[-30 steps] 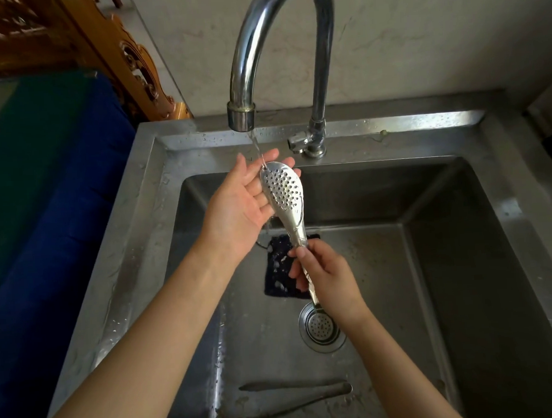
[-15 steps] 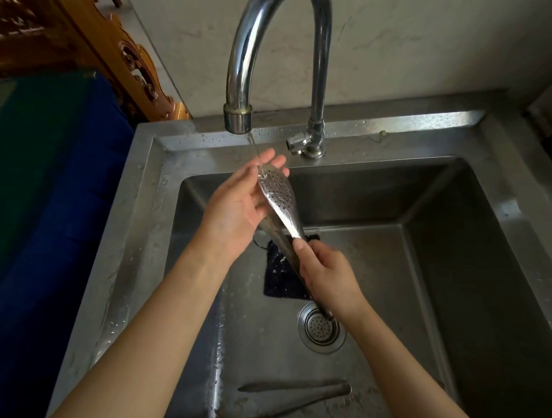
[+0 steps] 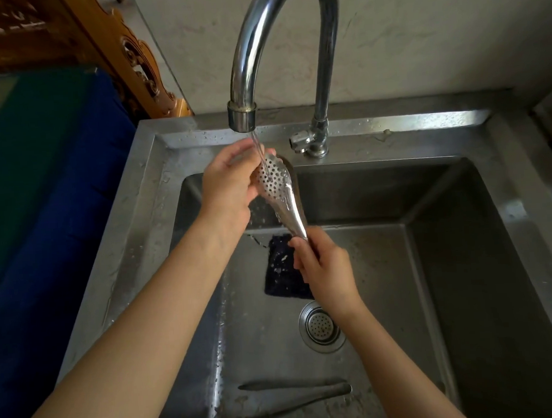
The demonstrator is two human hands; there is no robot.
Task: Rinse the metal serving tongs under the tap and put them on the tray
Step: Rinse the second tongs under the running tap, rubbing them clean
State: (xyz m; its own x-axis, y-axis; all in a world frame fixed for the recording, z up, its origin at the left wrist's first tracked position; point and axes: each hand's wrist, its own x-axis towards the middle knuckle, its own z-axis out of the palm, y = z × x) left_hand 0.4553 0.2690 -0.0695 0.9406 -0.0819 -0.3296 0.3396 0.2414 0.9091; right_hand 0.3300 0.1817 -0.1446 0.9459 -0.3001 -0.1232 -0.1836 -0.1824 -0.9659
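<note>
The metal serving tongs have perforated spoon-shaped heads and point up toward the tap. A thin stream of water falls from the spout onto the upper perforated head. My right hand grips the handle end over the sink. My left hand cups and rubs the back of the head, fingers curled around it. No tray is in view.
The steel sink holds a dark sponge behind my right hand, a drain strainer, and two metal utensils lying near the front. A blue and green cloth lies left of the sink; carved wooden furniture stands behind it.
The tongs have been turned in the stream, from face-on to edge-on and back to showing the holes. My left hand has closed further round the head.
</note>
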